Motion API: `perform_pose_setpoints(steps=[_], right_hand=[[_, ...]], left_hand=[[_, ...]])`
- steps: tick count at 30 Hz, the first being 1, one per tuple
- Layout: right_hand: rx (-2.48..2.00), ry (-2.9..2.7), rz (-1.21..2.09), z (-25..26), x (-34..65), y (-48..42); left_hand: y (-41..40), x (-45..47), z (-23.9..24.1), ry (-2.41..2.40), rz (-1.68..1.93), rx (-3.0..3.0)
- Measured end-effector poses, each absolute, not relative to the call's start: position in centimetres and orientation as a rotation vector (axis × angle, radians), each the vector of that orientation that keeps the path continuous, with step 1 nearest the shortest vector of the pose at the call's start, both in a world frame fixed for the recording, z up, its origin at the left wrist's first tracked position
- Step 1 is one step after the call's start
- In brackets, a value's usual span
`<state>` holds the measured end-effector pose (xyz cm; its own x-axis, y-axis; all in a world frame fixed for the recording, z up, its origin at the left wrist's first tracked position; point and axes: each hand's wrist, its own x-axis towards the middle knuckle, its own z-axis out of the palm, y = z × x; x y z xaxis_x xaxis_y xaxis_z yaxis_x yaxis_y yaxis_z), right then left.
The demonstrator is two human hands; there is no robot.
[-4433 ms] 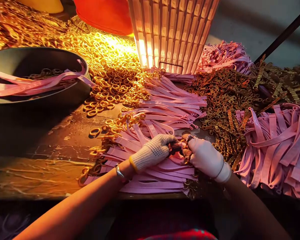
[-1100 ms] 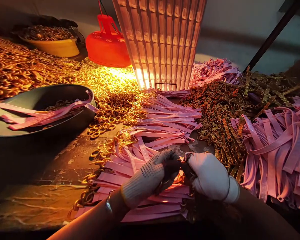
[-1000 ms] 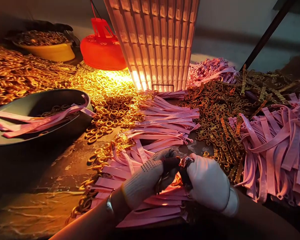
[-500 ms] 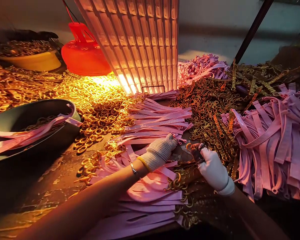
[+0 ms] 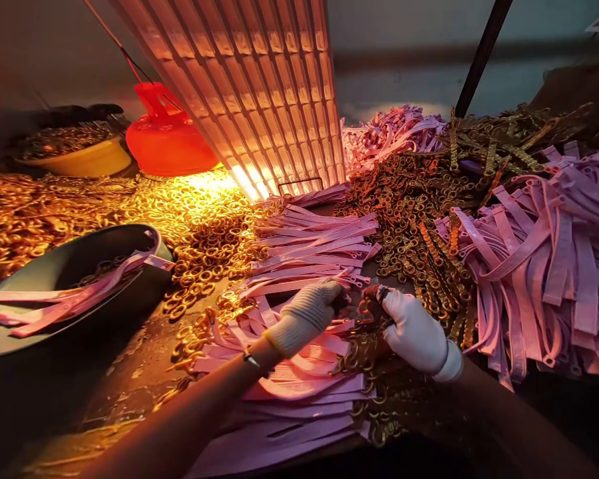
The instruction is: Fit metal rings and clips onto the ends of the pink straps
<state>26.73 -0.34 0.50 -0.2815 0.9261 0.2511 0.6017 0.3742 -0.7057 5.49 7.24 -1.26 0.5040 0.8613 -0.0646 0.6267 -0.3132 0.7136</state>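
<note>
My left hand (image 5: 307, 316), in a pale dotted knit glove, is closed in a pinch beside the ends of the stacked pink straps (image 5: 309, 253). What lies between its dark fingertips is too shadowed to make out. Just to the right, my right hand (image 5: 414, 332) wears a white glove with dark fingertip coverings. Its thumb and fingers are pinched around a small curved gold-coloured ring (image 5: 365, 307), partly hidden. The two hands face each other with a small gap between. Below them lie pink straps with gold clasps (image 5: 379, 429) at their right ends.
Gold rings and clasps (image 5: 204, 219) are heaped on the left, with darker chain pieces (image 5: 404, 199) on the right. A large pile of pink straps (image 5: 544, 266) stands at far right. A dark tub (image 5: 10, 346), a yellow bowl (image 5: 90, 159), a red lamp (image 5: 170, 143) and a ribbed panel (image 5: 259, 93) surround the work.
My left hand has drawn back from the strap ends, slightly down and left. My right hand has shifted left toward it, and the view has turned a little.
</note>
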Motion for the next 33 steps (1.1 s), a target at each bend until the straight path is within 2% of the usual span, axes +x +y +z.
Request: perform_pose_setpoints(steps=[6,16,20,26,33], right_hand=[[-1.6,-2.251,0.552,2.9,23.5,-0.1],[-1.735,-2.512,0.359,3.7,20.0,-0.3],[-1.759,-2.535,0.341,3.7,19.8,-0.2],[-1.832,-2.545,0.296,3.1,20.3,-0.2],[-1.777,-2.684,0.379,2.8,21.1,-0.8]], left_hand=[[3.8,2.5,1.2,1.173,0.545,1.209],[1.8,2.4,0.3,1.134,0.718,0.843],[1.5,2.1,0.7,1.129,0.671,0.992],[1.4,2.4,0.7,1.129,0.601,1.753],[1.3,2.5,0.1,1.147,0.454,1.337]])
